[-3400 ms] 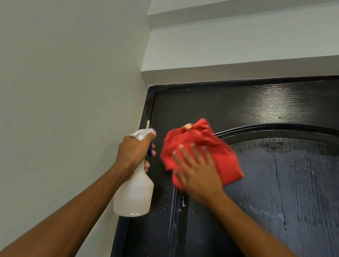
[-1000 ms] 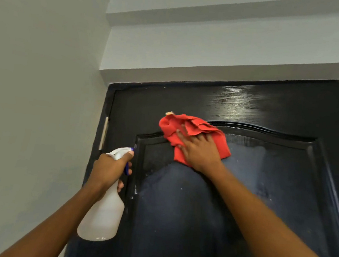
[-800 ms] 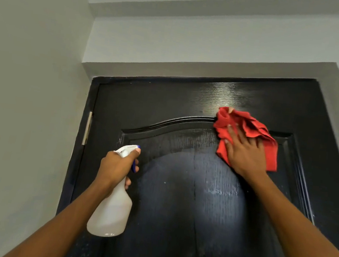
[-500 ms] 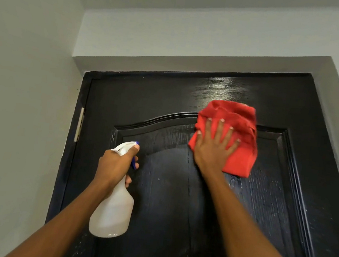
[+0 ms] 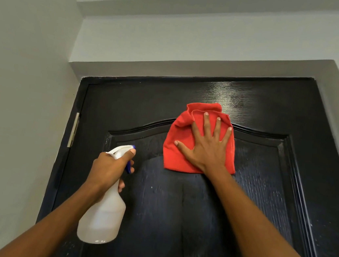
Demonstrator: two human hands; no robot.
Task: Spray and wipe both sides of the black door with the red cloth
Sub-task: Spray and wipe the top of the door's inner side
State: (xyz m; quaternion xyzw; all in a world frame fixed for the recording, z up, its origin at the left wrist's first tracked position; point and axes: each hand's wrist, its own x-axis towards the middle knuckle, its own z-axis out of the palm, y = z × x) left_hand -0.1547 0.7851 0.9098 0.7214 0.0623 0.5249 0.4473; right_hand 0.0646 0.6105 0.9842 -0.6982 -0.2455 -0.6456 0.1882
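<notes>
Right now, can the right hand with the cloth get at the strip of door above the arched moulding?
Probably yes. The right hand already presses the red cloth flat across the arch, and the black door above it lies bare, nothing in between.

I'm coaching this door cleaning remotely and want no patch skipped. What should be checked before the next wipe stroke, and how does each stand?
1. Red cloth flat against the black door: ok.
2. Right hand pressing the cloth with spread fingers: ok.
3. Left hand gripping the spray bottle, clear of the cloth: ok.
4. Panel to the right free of droplets: not ok, specks show.
5. Top strip above the arch wiped: cannot tell.
6. Liquid left in the bottle: cannot tell.
</notes>
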